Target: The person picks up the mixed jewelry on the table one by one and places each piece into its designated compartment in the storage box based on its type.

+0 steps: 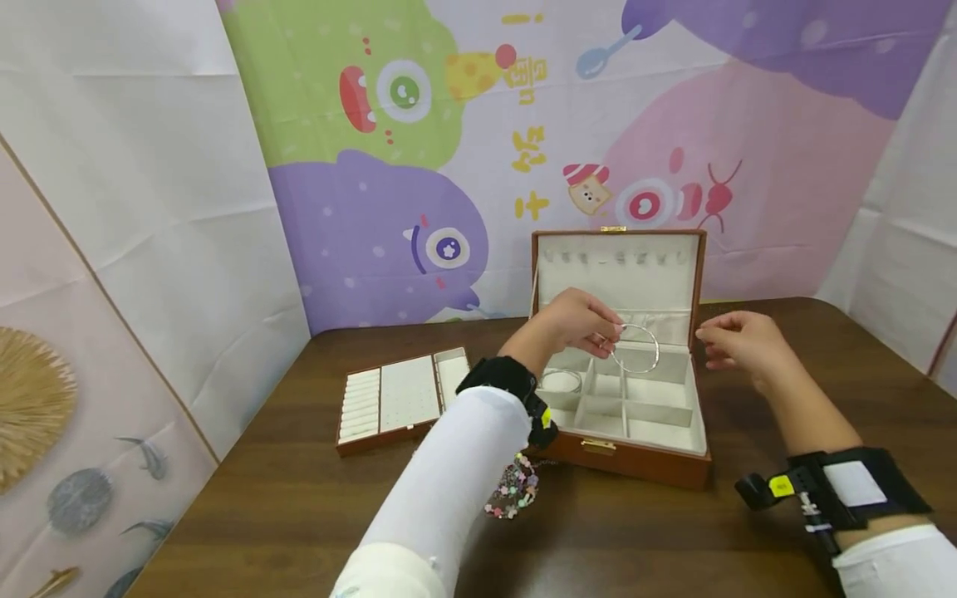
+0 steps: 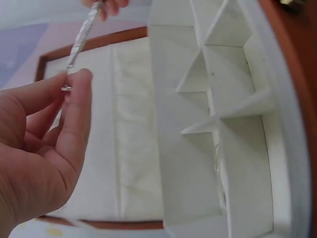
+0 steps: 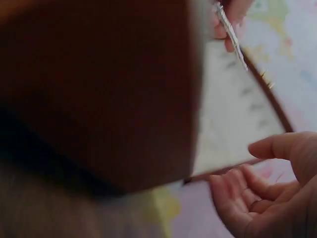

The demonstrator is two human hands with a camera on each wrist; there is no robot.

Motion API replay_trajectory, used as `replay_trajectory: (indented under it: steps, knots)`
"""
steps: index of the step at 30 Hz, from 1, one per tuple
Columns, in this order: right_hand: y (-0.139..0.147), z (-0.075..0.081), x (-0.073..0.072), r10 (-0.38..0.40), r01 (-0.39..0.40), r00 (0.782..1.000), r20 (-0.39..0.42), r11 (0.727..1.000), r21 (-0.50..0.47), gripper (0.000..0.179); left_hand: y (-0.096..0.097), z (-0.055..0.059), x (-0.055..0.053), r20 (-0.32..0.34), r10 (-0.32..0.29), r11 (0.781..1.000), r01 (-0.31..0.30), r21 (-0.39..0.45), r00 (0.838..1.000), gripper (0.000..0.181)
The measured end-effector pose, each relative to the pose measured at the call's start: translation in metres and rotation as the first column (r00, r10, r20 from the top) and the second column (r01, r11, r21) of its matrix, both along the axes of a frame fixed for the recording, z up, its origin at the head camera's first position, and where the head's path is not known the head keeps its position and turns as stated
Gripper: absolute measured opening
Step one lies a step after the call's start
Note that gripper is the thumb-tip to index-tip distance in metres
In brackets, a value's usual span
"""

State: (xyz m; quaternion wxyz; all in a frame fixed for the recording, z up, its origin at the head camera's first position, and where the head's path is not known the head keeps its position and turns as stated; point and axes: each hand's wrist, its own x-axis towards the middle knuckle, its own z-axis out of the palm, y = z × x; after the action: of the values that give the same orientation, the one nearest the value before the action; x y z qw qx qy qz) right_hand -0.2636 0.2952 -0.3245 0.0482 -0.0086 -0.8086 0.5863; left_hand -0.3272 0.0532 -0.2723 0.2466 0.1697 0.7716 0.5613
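Between thumb and fingertips, my left hand (image 1: 579, 322) pinches a thin silver bangle (image 1: 657, 353) above an open brown jewelry box (image 1: 635, 470). In the left wrist view, the bangle (image 2: 83, 38) appears edge-on, rising from the fingertips. My right hand (image 1: 748, 347) hovers past the box's right side with fingers bent and thumb apart, holding nothing. In the right wrist view, a gap shows between that hand's thumb and fingers (image 3: 225, 191). Another silver bangle (image 1: 561, 381) lies in a left compartment of the box, which has white dividers (image 1: 624, 386).
Left of the box lies a brown-edged tray (image 1: 407, 390) with ring rolls and a flat white panel. A colorful beaded bracelet (image 1: 516, 490) rests on the dark wooden table (image 1: 284, 507), partly behind my left forearm. The box's raised lid (image 1: 616, 278) has a row of hooks.
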Motion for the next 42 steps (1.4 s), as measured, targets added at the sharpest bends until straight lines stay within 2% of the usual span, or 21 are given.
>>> replay_trajectory:
  steps: [3, 5, 7, 9, 12, 15, 17, 19, 21, 22, 23, 24, 25, 26, 29, 30, 31, 33, 36, 39, 42]
  knots:
    - [0.009, -0.012, -0.005, 0.089, -0.101, 0.982, 0.165, 0.993, 0.063, 0.061, 0.015, -0.005, -0.004, 0.019, -0.028, 0.997, 0.029, -0.077, 0.999, 0.024]
    - [0.012, -0.017, -0.008, 0.172, -0.19, 0.952, 0.252, 0.981, 0.049, 0.07, 0.025, -0.008, -0.006, 0.034, -0.043, 0.992, 0.046, -0.119, 0.999, 0.025]
    - [0.014, -0.021, -0.011, 0.247, -0.263, 0.921, 0.301, 0.965, 0.013, 0.075, 0.034, -0.011, -0.009, 0.059, -0.046, 0.988, 0.054, -0.146, 0.997, 0.024]
    - [0.015, -0.023, -0.013, 0.29, -0.297, 0.908, 0.302, 0.955, -0.025, 0.073, 0.043, -0.013, -0.012, 0.084, -0.05, 0.984, 0.064, -0.167, 0.995, 0.021]
    - [0.015, -0.026, -0.014, 0.312, -0.307, 0.909, 0.277, 0.95, -0.06, 0.066, 0.054, -0.018, -0.018, 0.163, -0.057, 0.974, 0.09, -0.208, 0.985, 0.015]
    - [0.014, -0.027, -0.014, 0.311, -0.305, 0.913, 0.264, 0.95, -0.063, 0.06, 0.062, -0.027, -0.025, 0.271, -0.037, 0.961, 0.109, -0.256, 0.962, 0.009]
    - [0.013, -0.028, -0.014, 0.314, -0.308, 0.912, 0.264, 0.949, -0.065, 0.058, 0.064, -0.034, -0.027, 0.319, -0.002, 0.956, 0.096, -0.277, 0.948, 0.008]
    - [0.012, -0.028, -0.014, 0.314, -0.308, 0.912, 0.264, 0.949, -0.063, 0.057, 0.064, -0.04, -0.027, 0.306, 0.006, 0.949, 0.092, -0.303, 0.952, 0.011]
    - [0.012, -0.028, -0.013, 0.309, -0.304, 0.915, 0.261, 0.951, -0.059, 0.056, 0.063, -0.044, -0.024, 0.197, 0.002, 0.931, 0.07, -0.357, 0.98, 0.015]
    - [0.013, -0.028, -0.013, 0.306, -0.302, 0.916, 0.26, 0.952, -0.055, 0.057, 0.063, -0.045, -0.022, 0.126, -0.011, 0.918, 0.06, -0.391, 0.992, 0.017]
    - [0.013, -0.027, -0.013, 0.303, -0.3, 0.917, 0.258, 0.952, -0.052, 0.057, 0.063, -0.045, -0.019, 0.039, -0.039, 0.892, 0.052, -0.448, 0.998, 0.019]
    - [0.013, -0.027, -0.013, 0.303, -0.3, 0.918, 0.256, 0.953, -0.051, 0.057, 0.064, -0.044, -0.016, -0.056, -0.077, 0.855, 0.037, -0.518, 0.995, 0.022]
    - [0.013, -0.026, -0.013, 0.302, -0.299, 0.919, 0.255, 0.953, -0.049, 0.058, 0.066, -0.043, -0.014, -0.145, -0.111, 0.812, 0.006, -0.584, 0.983, 0.024]
    - [0.014, -0.026, -0.013, 0.3, -0.299, 0.919, 0.254, 0.953, -0.046, 0.058, 0.068, -0.042, -0.011, -0.225, -0.149, 0.76, -0.034, -0.649, 0.963, 0.025]
    - [0.014, -0.024, -0.012, 0.3, -0.3, 0.919, 0.255, 0.953, -0.041, 0.059, 0.076, -0.037, -0.005, -0.364, -0.264, 0.608, -0.139, -0.782, 0.893, 0.029]
    - [0.014, -0.024, -0.012, 0.301, -0.301, 0.919, 0.256, 0.953, -0.041, 0.059, 0.078, -0.036, -0.003, -0.387, -0.288, 0.572, -0.167, -0.803, 0.876, 0.031]
    - [0.013, -0.024, -0.012, 0.301, -0.301, 0.919, 0.256, 0.953, -0.039, 0.058, 0.081, -0.035, -0.002, -0.4, -0.302, 0.551, -0.184, -0.814, 0.865, 0.033]
    - [0.013, -0.023, -0.012, 0.302, -0.302, 0.919, 0.256, 0.953, -0.038, 0.058, 0.085, -0.034, -0.002, -0.422, -0.328, 0.518, -0.212, -0.828, 0.845, 0.037]
    - [0.013, -0.022, -0.012, 0.302, -0.303, 0.919, 0.254, 0.952, -0.036, 0.057, 0.09, -0.035, -0.003, -0.426, -0.39, 0.493, -0.206, -0.845, 0.816, 0.037]
    - [0.013, -0.022, -0.012, 0.3, -0.302, 0.919, 0.257, 0.953, -0.035, 0.057, 0.093, -0.038, -0.005, -0.405, -0.459, 0.49, -0.154, -0.858, 0.791, 0.025]
    - [0.013, -0.022, -0.013, 0.303, -0.305, 0.917, 0.261, 0.952, -0.031, 0.057, 0.095, -0.04, -0.006, -0.374, -0.486, 0.498, -0.101, -0.861, 0.79, 0.02]
